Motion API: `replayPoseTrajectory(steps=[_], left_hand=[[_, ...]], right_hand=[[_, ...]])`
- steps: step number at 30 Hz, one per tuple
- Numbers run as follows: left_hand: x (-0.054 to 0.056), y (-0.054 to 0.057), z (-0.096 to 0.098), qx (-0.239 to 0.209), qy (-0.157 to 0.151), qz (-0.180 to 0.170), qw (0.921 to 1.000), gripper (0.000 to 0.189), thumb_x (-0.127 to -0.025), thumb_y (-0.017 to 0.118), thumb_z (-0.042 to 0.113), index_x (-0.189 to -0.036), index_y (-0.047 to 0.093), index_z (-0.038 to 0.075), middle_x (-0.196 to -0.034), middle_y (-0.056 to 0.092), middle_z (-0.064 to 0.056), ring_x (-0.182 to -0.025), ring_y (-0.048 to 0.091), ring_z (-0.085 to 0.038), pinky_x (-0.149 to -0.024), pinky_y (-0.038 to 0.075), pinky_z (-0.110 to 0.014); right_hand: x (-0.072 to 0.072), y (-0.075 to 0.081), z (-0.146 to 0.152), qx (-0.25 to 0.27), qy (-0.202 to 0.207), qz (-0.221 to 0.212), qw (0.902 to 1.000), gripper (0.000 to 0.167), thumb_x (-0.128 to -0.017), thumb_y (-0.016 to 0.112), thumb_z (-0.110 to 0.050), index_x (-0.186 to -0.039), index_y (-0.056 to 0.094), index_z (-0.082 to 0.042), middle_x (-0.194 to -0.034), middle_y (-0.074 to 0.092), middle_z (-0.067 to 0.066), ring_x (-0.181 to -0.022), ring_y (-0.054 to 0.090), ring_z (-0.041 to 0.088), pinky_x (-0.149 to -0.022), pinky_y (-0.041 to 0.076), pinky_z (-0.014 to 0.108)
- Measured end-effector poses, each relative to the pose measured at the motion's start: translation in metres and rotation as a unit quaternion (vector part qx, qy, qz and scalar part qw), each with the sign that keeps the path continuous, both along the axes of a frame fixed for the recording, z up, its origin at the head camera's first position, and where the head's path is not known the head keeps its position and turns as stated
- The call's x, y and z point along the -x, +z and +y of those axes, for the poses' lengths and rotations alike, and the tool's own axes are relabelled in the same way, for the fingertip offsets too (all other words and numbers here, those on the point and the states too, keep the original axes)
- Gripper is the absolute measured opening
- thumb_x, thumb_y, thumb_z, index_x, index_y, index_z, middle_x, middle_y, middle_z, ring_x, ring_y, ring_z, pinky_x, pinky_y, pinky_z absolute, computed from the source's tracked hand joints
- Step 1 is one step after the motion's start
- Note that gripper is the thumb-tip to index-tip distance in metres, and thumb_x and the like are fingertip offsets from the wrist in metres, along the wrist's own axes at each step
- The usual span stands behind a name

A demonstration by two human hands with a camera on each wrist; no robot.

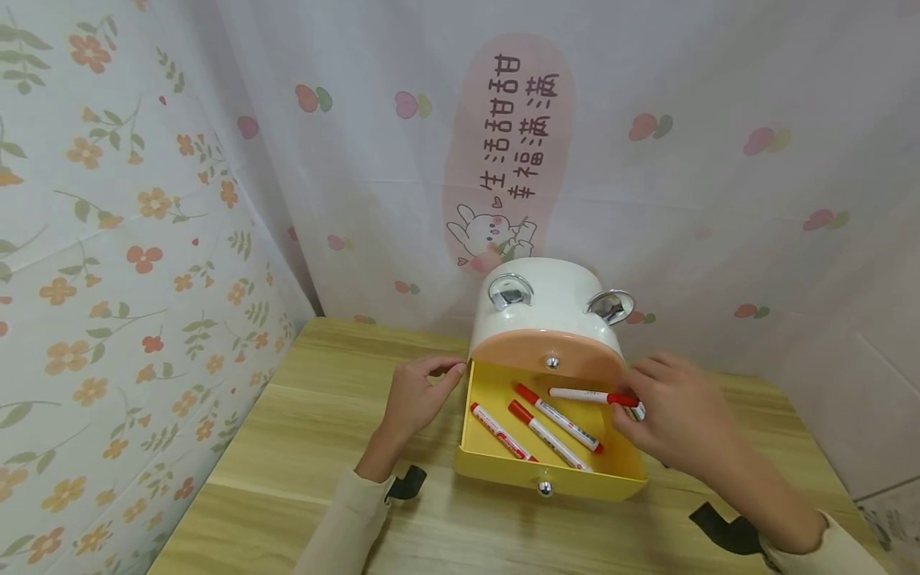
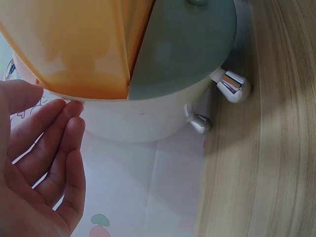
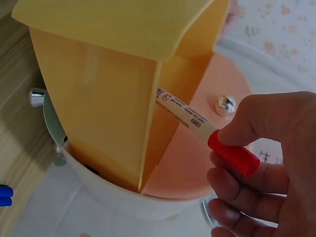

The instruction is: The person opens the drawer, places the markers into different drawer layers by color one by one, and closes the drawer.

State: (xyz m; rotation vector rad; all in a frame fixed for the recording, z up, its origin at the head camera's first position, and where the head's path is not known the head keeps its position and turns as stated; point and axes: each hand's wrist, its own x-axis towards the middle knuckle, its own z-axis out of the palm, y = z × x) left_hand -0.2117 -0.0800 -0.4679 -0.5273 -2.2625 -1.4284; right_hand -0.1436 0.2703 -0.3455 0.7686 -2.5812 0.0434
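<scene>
Right hand [image 1: 672, 409] pinches slim white marker [image 1: 578, 394] by its red cap [image 3: 233, 154], leaving other end free left of grip over boxy yellow drawer [image 1: 596, 487]; left hand [image 1: 419, 395], loosely bent, empty, probably steadies rounded white cabinet [image 1: 553, 299].

Pink patch [image 1: 512, 144] on the back curtain [image 1: 690, 200] reads 生活甜甜 and 幸福满满, in two lines. Held red-capped marker [image 3: 201, 127] bears a small round red sign (print alongside too small to read). Drawer markers [image 1: 561, 419]: labels likewise illegible.
</scene>
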Motion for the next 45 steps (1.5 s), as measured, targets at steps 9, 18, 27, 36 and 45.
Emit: replayPoseTrajectory(steps=[9, 18, 27, 36, 45], left_hand=[[0.002, -0.001, -0.001, -0.005, -0.002, 0.005, 1.0, 0.011, -0.1, 0.082, 0.012, -0.108, 0.087, 0.006, -0.101, 0.084, -0.004, -0.092, 0.08, -0.021, -0.085, 0.066, -0.044], [0.001, 0.0, 0.0, -0.005, -0.004, 0.002, 1.0, 0.011, -0.1, 0.082, 0.011, -0.108, 0.086, 0.005, -0.101, 0.084, -0.005, -0.093, 0.08, -0.022, -0.084, 0.066, -0.044], [0.0, 0.001, 0.001, -0.003, -0.002, 0.012, 0.9999, 0.011, -0.099, 0.082, 0.01, -0.107, 0.086, 0.004, -0.101, 0.084, -0.007, -0.092, 0.08, -0.023, -0.084, 0.067, -0.044], [0.001, -0.001, 0.0, -0.004, -0.004, 0.012, 0.9999, 0.01, -0.099, 0.082, 0.01, -0.107, 0.086, 0.004, -0.1, 0.084, -0.006, -0.092, 0.08, -0.022, -0.085, 0.066, -0.044], [0.003, -0.004, 0.0, -0.007, -0.006, 0.014, 0.9999, 0.01, -0.099, 0.083, 0.01, -0.106, 0.086, 0.003, -0.099, 0.084, -0.006, -0.092, 0.08, -0.022, -0.083, 0.067, -0.043]], right_hand=[[0.011, 0.003, -0.018, -0.065, 0.027, -0.003, 0.9975, 0.028, -0.079, 0.089, -0.026, -0.076, 0.062, -0.015, -0.076, 0.061, -0.003, -0.076, 0.052, 0.023, -0.067, 0.049, 0.038], [0.014, 0.004, -0.032, -0.121, 0.008, -0.036, 0.992, 0.027, -0.079, 0.09, -0.026, -0.078, 0.066, -0.013, -0.08, 0.062, -0.001, -0.078, 0.052, 0.023, -0.066, 0.052, 0.037], [0.0, 0.002, -0.053, -0.233, -0.016, -0.077, 0.9693, 0.033, -0.084, 0.092, -0.035, -0.081, 0.068, -0.012, -0.081, 0.06, -0.001, -0.074, 0.049, 0.019, -0.055, 0.055, 0.036], [0.003, -0.006, -0.059, -0.239, 0.016, -0.108, 0.9649, 0.037, -0.083, 0.083, -0.02, -0.064, 0.052, -0.019, -0.065, 0.043, -0.007, -0.058, 0.038, 0.011, -0.044, 0.044, 0.03], [0.019, -0.015, -0.058, -0.262, 0.027, -0.137, 0.9548, 0.037, -0.084, 0.086, -0.021, -0.067, 0.054, -0.016, -0.062, 0.044, -0.005, -0.056, 0.04, 0.014, -0.05, 0.042, 0.027]])
